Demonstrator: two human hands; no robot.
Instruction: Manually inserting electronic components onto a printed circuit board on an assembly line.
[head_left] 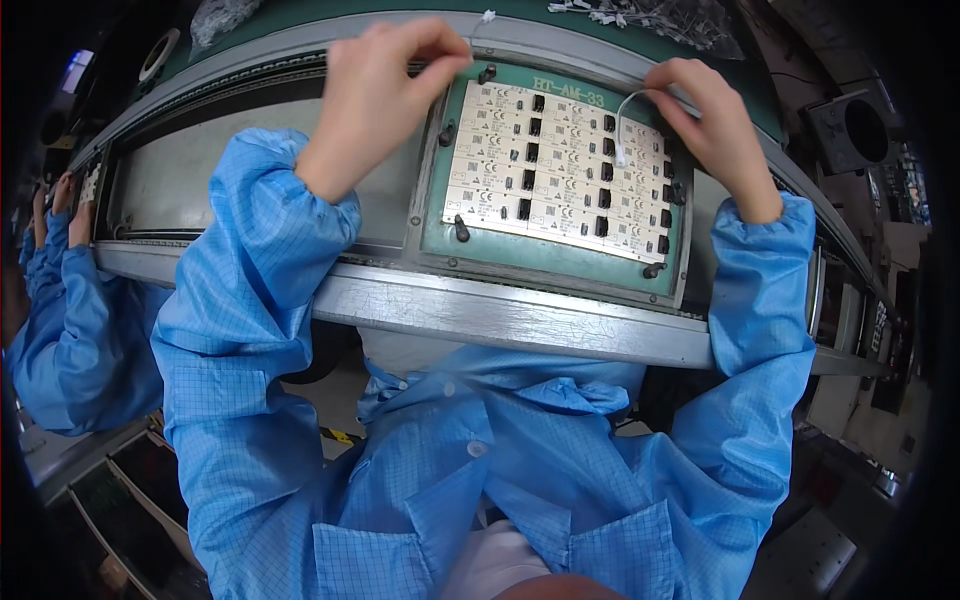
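Grey metal rails edge the conveyor surface [520,315], running from 9 o'clock to 3 o'clock, with bare grey belt open at 9 o'clock of the green fixture frame [550,255]. The frame holds a pale panel of circuit boards [555,170], rectangular, dotted with small black blocks. The left hand [385,85] pinches a thin white wire [482,20] at 12 o'clock of the frame. The right hand [705,120] grips a curved white wire lead [625,115] over the panel's 2 o'clock corner. A co-worker's blue sleeve [70,340] sits at 9 o'clock
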